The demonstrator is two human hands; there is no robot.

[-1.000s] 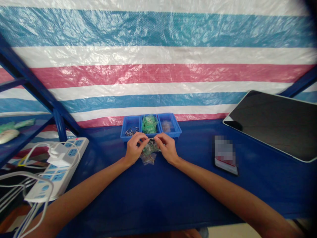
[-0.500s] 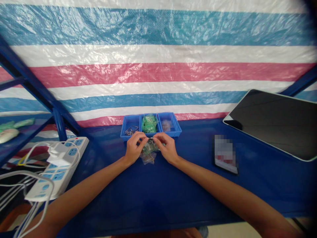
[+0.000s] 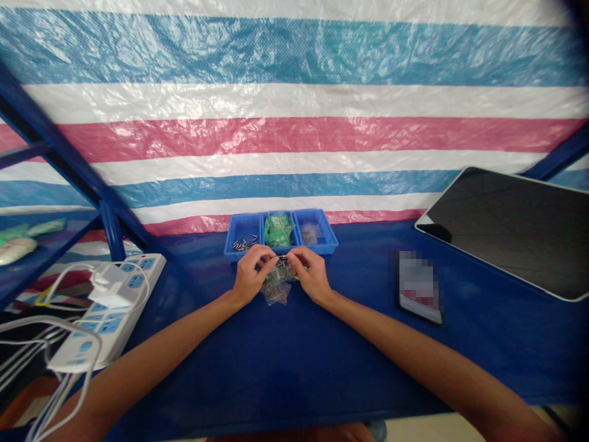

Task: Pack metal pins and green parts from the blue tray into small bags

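Note:
My left hand (image 3: 252, 270) and my right hand (image 3: 310, 271) meet at the middle of the desk, thumbs and fingertips pinched. Between them is a thin metal piece (image 3: 283, 257), screw-like but too small to be sure, and each hand has an end of it. Just below the fingers lie clear plastic bags (image 3: 277, 293) with small metal parts inside, partly covered by my hands. Behind my left hand stands a blue bin (image 3: 230, 247) with loose thin metal pieces (image 3: 243, 243). The middle bin holds green-tinted plastic bags (image 3: 278, 230); the right bin (image 3: 329, 236) has a small clear bag (image 3: 310, 233).
On the left of the blue desk (image 3: 276, 368) sits a white power strip (image 3: 124, 313) with a charger and looping cables. To the right lie a phone (image 3: 419, 288) and a large dark-screened panel (image 3: 515, 230). A striped plastic sheet (image 3: 294, 135) hangs behind.
My fingertips have shifted very slightly around the thin metal piece, the right ones a little to the right. Bins and bags stay where they were.

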